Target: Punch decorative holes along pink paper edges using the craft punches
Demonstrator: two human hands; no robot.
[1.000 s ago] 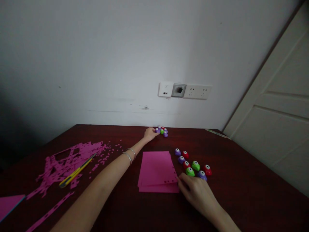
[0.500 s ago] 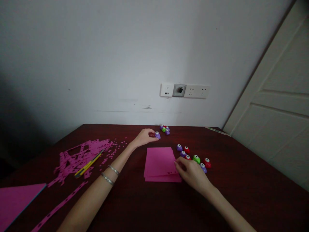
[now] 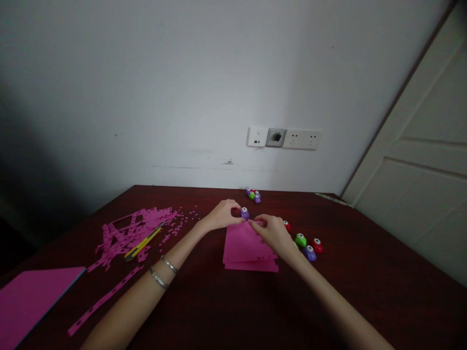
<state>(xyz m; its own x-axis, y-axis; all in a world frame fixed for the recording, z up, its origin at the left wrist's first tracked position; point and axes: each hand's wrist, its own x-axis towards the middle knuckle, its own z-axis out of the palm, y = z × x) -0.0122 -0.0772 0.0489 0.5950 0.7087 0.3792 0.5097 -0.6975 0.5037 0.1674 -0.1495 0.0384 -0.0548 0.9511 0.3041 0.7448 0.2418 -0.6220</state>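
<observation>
My left hand (image 3: 224, 215) is closed around a small purple paper punch (image 3: 244, 213) with a white-and-black eye-like top, at the far edge of the pink paper stack (image 3: 248, 245). Right beside it, my right hand (image 3: 273, 232) pinches the far edge of the top sheet with thumb and forefinger. Small cut-outs show near that sheet's lower right corner. Behind and right of my right hand sit more punches, among them a green punch (image 3: 300, 239), a red punch (image 3: 317, 245) and a purple punch (image 3: 309, 253), some partly hidden by the hand.
Several more punches (image 3: 252, 195) cluster at the back near the wall. To the left lie punched pink scraps (image 3: 134, 231), a yellow cutter knife (image 3: 144, 244), a punched strip (image 3: 104, 302) and a large pink sheet (image 3: 40, 301). A thin strip (image 3: 332, 199) rests at the back right.
My left hand has brought the purple punch nearer, to the paper's far edge. My right hand has moved from the paper's right side to its far edge. The view has shifted slightly.
</observation>
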